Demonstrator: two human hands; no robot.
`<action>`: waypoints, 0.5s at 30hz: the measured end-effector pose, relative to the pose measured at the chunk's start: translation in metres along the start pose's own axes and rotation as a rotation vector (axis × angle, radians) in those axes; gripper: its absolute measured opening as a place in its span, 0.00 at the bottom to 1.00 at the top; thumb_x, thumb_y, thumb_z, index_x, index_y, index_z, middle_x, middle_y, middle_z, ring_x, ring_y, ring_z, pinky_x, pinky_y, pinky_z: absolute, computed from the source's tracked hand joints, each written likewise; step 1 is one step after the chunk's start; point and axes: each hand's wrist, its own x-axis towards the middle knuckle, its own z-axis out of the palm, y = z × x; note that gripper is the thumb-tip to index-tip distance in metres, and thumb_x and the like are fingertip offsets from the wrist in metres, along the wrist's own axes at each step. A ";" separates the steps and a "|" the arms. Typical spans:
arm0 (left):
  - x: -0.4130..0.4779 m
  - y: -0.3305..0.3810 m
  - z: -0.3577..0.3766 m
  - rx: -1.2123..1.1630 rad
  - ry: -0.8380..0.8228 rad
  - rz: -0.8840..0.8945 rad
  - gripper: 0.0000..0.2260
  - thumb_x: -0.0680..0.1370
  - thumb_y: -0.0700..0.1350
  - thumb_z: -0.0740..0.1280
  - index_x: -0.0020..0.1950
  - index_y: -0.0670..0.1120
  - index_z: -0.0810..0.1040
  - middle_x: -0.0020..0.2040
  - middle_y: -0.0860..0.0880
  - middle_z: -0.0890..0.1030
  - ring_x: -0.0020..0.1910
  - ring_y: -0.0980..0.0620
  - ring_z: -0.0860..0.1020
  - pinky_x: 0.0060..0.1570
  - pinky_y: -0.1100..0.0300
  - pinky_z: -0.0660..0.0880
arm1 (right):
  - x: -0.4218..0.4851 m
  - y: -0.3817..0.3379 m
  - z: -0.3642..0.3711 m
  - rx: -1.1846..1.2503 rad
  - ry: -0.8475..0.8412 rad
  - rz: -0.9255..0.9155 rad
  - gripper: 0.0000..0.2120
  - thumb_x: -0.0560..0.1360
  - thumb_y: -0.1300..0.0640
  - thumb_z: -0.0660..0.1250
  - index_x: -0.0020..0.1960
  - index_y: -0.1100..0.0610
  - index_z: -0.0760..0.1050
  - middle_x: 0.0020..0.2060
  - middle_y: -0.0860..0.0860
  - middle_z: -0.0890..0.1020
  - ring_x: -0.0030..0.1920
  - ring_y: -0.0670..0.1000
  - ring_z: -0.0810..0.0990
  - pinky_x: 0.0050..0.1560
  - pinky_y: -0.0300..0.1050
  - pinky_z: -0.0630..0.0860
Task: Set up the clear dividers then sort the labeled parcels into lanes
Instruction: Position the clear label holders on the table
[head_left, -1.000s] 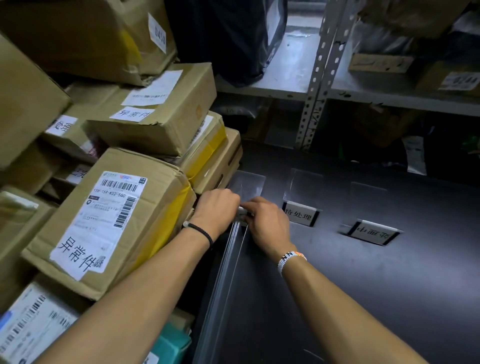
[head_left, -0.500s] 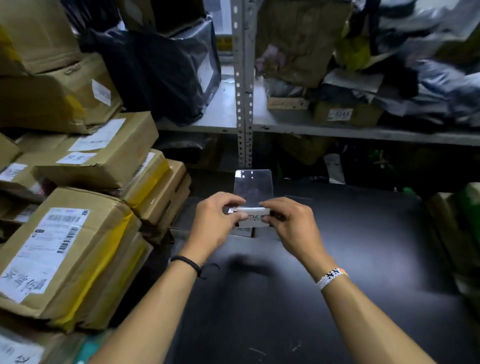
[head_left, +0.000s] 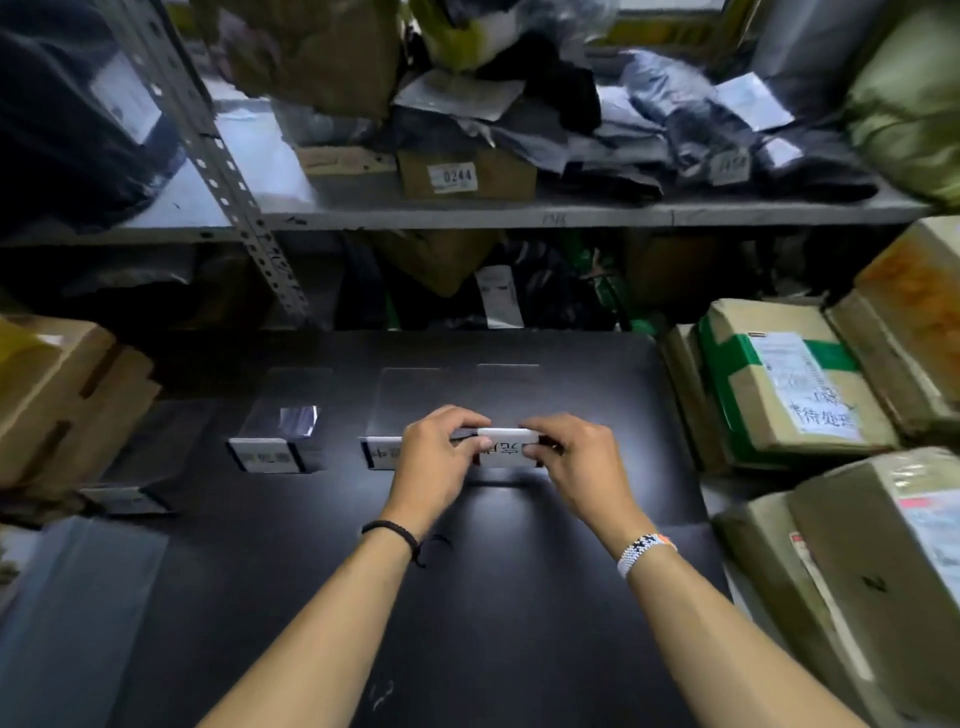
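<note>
**Seat this divider square or the lanes run crooked**

The left parcels (head_left: 62, 400) are stacked at the table (head_left: 467, 623) edge, unsorted. Next come 3 dividers (head_left: 280, 431) in a row across the black top. The far-left 1 is blurred, so you cannot count on it being upright.

Your left hand (head_left: 439, 462) pinches the left end of the held divider (head_left: 506, 447) at its white label strip, fingers curled around it. It also covers part of the neighbouring label. Your right hand (head_left: 579, 467) pinches the right end the same way. The clear panel rises behind your fingers, hard to see against the dark. Whether its base touches the table cannot be told.

Likely risks from here:
- letting go with 1 hand first could tip the light panel backward;
- your left knuckles sit just beside the 3rd divider and could nudge it;
- set too close, the lane may be too narrow for the bulky right parcels (head_left: 789, 395).
</note>
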 end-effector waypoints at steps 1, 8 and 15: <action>0.004 -0.008 0.006 0.028 -0.003 -0.014 0.07 0.72 0.37 0.76 0.46 0.47 0.86 0.44 0.57 0.82 0.45 0.60 0.79 0.48 0.73 0.71 | 0.002 0.007 0.005 -0.015 -0.023 0.014 0.14 0.70 0.66 0.78 0.54 0.56 0.86 0.47 0.52 0.87 0.45 0.53 0.84 0.51 0.35 0.74; 0.016 -0.033 0.021 0.127 -0.040 0.029 0.06 0.72 0.37 0.76 0.48 0.44 0.86 0.46 0.52 0.83 0.46 0.54 0.80 0.51 0.67 0.73 | 0.011 0.031 0.025 -0.019 -0.072 0.055 0.13 0.72 0.64 0.76 0.55 0.54 0.86 0.52 0.49 0.87 0.50 0.52 0.84 0.55 0.41 0.76; 0.019 -0.033 0.029 0.259 -0.082 0.128 0.06 0.73 0.38 0.76 0.49 0.44 0.85 0.46 0.49 0.83 0.45 0.52 0.79 0.47 0.75 0.66 | 0.008 0.038 0.019 -0.022 -0.060 0.078 0.13 0.72 0.65 0.76 0.55 0.55 0.86 0.52 0.50 0.87 0.49 0.52 0.84 0.52 0.33 0.71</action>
